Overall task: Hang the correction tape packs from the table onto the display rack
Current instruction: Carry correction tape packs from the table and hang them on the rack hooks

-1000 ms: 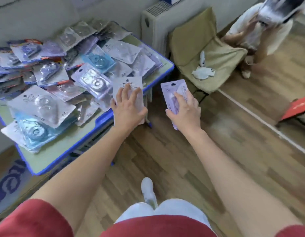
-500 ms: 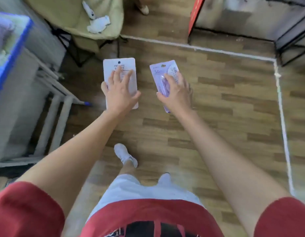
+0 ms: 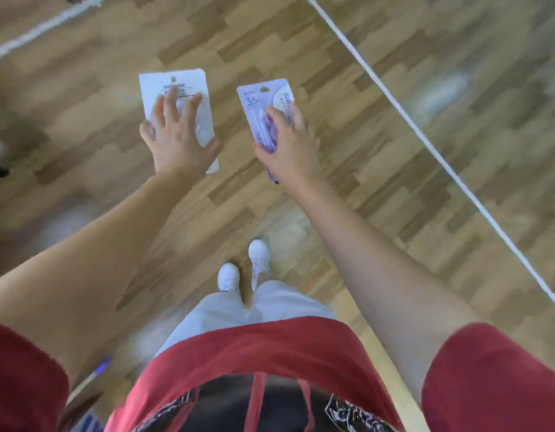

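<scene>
Two correction tape packs are in the air, one in each hand of a person standing over a wood-pattern floor [image 3: 363, 169]. The white correction tape pack [image 3: 173, 85] is in the left hand [image 3: 179, 141], whose fingers fan across its face while the thumb and little finger clamp its side edges. The purple correction tape pack [image 3: 254, 99], marked "36", is in the right hand [image 3: 288, 145], gripped round its lower half with the fingers curled over its far edge.

Each pack's long axis runs on from its forearm, away from the body. The hang-hole end leads, clear of the fingers, which is probably the end that must meet a hook. The packs ride side by side at about the same reach, apart and not touching. Neither the display rack nor the table is in view, so which hand is nearer a hook cannot be told. Both packs appear to be in transit, not yet hung.

Below are white shoes [image 3: 229, 275], pale trousers [image 3: 270, 307] and red sleeves [image 3: 488, 378]. A white line [image 3: 425, 145] crosses the boards on the right. The surroundings are blurred.
</scene>
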